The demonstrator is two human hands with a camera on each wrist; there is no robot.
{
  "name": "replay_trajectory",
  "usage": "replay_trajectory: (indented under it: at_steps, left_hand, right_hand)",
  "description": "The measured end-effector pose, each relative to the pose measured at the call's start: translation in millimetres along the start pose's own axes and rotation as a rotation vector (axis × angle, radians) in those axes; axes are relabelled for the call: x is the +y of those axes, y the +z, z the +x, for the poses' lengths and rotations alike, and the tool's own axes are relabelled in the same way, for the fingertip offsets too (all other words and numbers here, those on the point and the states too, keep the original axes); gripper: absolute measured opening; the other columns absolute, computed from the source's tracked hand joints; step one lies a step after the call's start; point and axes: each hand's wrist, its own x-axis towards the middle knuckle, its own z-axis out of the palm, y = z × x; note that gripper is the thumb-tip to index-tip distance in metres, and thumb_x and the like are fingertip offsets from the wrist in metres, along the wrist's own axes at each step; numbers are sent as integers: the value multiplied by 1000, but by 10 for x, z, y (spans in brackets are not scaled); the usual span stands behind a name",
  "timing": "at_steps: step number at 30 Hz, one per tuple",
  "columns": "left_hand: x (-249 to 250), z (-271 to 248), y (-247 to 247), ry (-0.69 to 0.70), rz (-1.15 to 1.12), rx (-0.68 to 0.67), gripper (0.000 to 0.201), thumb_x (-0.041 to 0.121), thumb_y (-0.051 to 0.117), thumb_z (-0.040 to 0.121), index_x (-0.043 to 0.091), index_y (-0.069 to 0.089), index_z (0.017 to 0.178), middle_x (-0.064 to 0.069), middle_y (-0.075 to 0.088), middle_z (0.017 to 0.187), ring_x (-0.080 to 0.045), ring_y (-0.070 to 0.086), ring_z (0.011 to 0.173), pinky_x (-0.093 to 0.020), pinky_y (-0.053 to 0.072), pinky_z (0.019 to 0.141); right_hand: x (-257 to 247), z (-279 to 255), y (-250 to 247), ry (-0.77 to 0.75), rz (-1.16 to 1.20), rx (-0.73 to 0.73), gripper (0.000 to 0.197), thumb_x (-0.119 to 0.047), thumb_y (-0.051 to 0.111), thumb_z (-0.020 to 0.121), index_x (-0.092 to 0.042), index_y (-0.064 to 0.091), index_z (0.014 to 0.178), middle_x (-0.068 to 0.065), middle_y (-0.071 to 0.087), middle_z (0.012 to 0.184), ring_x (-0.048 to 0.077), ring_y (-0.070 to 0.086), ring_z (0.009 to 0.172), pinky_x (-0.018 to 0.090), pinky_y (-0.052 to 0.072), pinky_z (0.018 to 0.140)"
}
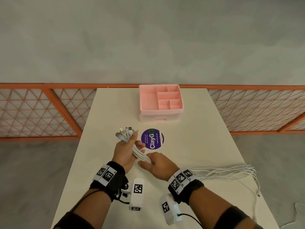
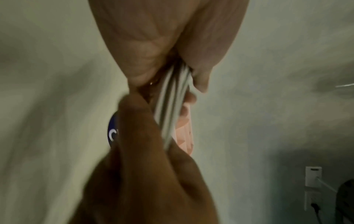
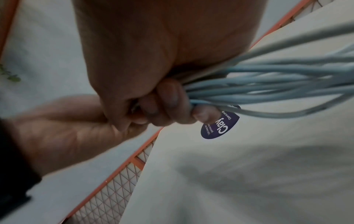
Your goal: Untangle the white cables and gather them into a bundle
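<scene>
Several white cables (image 1: 140, 153) are gathered side by side above the white table (image 1: 198, 138). My left hand (image 1: 132, 142) grips them just below their plug ends (image 1: 126, 132), which fan out above the fingers. Just below it, my right hand (image 1: 153, 161) holds the same bunch with fingers (image 3: 166, 98) curled round it. From there the cables (image 3: 268, 84) trail loose to the right over the table (image 1: 231, 171). The left wrist view shows the cables (image 2: 172, 98) running from my left palm down to my right hand (image 2: 143, 166).
A pink compartment organizer (image 1: 160, 100) stands at the table's far edge. A round purple sticker (image 1: 152, 138) lies just beyond my hands. One loose cable end (image 1: 258, 195) lies near the right table edge. An orange mesh fence (image 1: 49, 104) runs behind.
</scene>
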Motion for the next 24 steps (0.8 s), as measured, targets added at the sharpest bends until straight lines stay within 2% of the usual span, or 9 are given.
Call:
replay_trajectory:
  at_steps: [3,6,10,13,15,18,20,22,24]
  left_hand:
    - [17,-27,-183,-93,260,-128,38,43,62,92,7,68,101,-15,75,100,-29,73,93,-46,56,88]
    - [71,-83,-320,-96,622,-189,45,47,61,92,5,70,102,-15,77,94,-28,74,86,-41,52,84]
    - [269,-74,-260,313,670,-187,26,22,64,95,-1,70,87,-13,75,77,-26,68,69,-52,55,81]
    - [337,-102,-50,453,684,-411,35,33,61,96,0,72,92,-11,76,85,-23,72,79,-36,56,82]
    - [257,-112,10,387,726,-574,60,56,61,88,-3,69,89,-8,73,81,-20,68,77,-30,55,78]
    - [89,-71,-49,290,793,-641,79,84,61,69,5,62,78,-5,59,67,-19,56,62,-28,48,63]
    - [-13,-110,-52,165,760,-688,73,89,60,62,16,62,67,-2,51,56,-18,47,46,-26,48,55]
    - [-101,-207,9,51,678,-730,69,90,60,60,21,53,58,1,44,51,-12,39,39,-30,50,59]
    - [-165,-285,87,27,618,-741,65,85,63,64,21,50,57,1,41,50,-13,40,40,-34,52,66]
  right_hand:
    - [29,7,-82,-19,27,-16,37,-39,53,98,-28,44,64,-7,46,59,10,43,53,28,37,57]
    - [20,29,-176,13,49,-47,33,-38,55,97,-26,48,67,-5,50,63,12,48,57,29,42,63]
    - [-82,21,-294,143,-58,-204,34,-46,57,92,-20,49,71,2,53,63,16,44,45,26,39,51]
    - [-227,-12,-361,134,-187,-326,35,-48,58,90,-19,54,72,3,56,65,17,45,47,25,39,51]
    - [-330,-25,-459,102,-196,-379,29,-45,61,89,-19,58,77,4,56,68,18,47,52,25,39,50]
    - [-420,-63,-694,59,-135,-389,24,-41,70,84,-17,66,84,2,53,64,19,46,54,27,37,47]
    - [-431,-102,-868,42,-166,-351,27,-39,74,81,-13,67,77,1,50,58,18,43,51,28,34,48]
    - [-430,-127,-1034,11,-192,-304,29,-39,79,75,-13,66,70,3,50,57,19,42,53,32,34,52]
    - [-437,-129,-1196,-24,-199,-238,25,-36,84,72,-15,72,77,9,60,64,16,49,57,34,39,57]
